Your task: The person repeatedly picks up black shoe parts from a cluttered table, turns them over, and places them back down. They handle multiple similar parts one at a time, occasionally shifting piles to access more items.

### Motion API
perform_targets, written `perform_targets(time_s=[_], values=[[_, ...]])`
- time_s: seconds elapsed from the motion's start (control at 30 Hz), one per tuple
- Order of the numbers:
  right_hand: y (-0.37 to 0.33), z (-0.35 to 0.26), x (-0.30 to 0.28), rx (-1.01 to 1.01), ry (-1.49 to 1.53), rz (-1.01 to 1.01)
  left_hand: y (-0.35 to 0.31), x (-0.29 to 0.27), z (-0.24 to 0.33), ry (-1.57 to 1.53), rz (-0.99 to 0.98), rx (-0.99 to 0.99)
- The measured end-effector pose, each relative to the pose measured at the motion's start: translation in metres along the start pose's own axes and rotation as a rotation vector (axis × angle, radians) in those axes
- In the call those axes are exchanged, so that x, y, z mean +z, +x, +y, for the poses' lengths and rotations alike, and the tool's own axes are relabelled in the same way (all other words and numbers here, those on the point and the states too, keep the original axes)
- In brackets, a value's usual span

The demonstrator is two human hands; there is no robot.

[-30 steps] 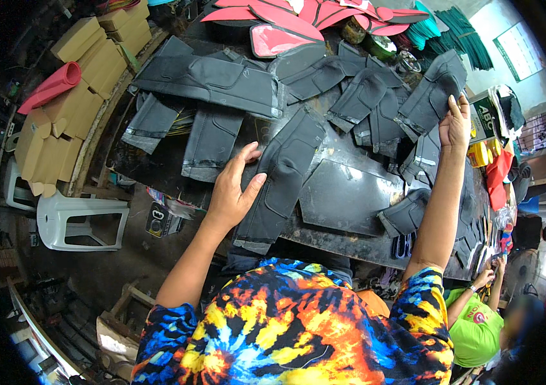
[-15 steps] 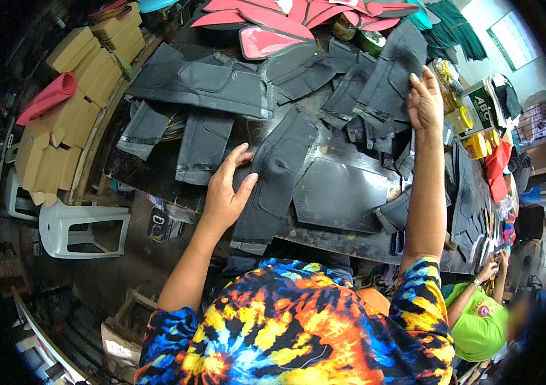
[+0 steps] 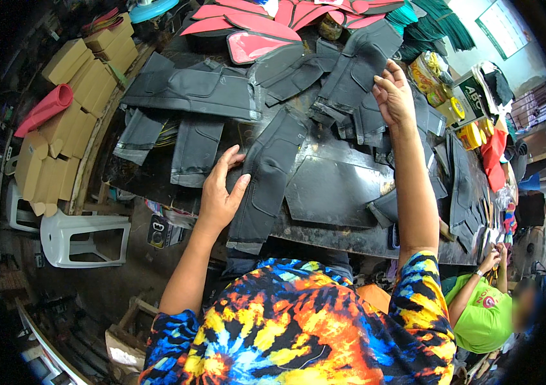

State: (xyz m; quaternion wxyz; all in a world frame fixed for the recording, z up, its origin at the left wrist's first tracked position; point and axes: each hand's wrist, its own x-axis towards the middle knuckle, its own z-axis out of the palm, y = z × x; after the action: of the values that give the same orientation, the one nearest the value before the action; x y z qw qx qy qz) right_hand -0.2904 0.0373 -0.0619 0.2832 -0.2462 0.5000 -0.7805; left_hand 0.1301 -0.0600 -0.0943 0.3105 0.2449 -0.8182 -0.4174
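Observation:
My left hand (image 3: 218, 196) is open at the left edge of a long black padded fabric panel (image 3: 269, 170) with stitched curves. Its thumb lies over the panel's edge and its fingers are spread. The panel slants across the near part of the dark table (image 3: 343, 240). My right hand (image 3: 395, 96) hovers over the pile farther right, fingers loosely bent and apart. Its fingertips are beside the edge of another black panel (image 3: 363, 54) lying on the pile; whether they touch it is unclear. I see nothing gripped in either hand.
More black panels (image 3: 202, 90) lie left and far. Red-and-black pieces (image 3: 263, 45) are heaped at the back. Yellow tubs (image 3: 468, 136) stand at the right. Cardboard boxes (image 3: 86, 70) and a white plastic stool (image 3: 85, 240) are at the left. A person in a green shirt (image 3: 478, 314) works at lower right.
My right hand has moved left and slightly down. The panel beside it has gone from raised to lying lower and farther left on the pile. My left hand stays at the near panel.

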Motion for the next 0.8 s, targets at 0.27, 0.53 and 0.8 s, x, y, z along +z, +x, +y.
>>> perform_targets(time_s=[0.27,0.53,0.8], values=[[0.001,0.043,-0.011,0.197,-0.656,0.136,0.003,0.001,-0.001,0.024,0.001,0.017],[0.009,0.049,-0.003,0.209,-0.575,0.234,0.002,0.002,-0.003,0.023,0.013,0.012],[0.029,0.062,0.004,0.033,-0.633,0.284,0.004,0.002,-0.003,0.020,0.010,-0.018]])
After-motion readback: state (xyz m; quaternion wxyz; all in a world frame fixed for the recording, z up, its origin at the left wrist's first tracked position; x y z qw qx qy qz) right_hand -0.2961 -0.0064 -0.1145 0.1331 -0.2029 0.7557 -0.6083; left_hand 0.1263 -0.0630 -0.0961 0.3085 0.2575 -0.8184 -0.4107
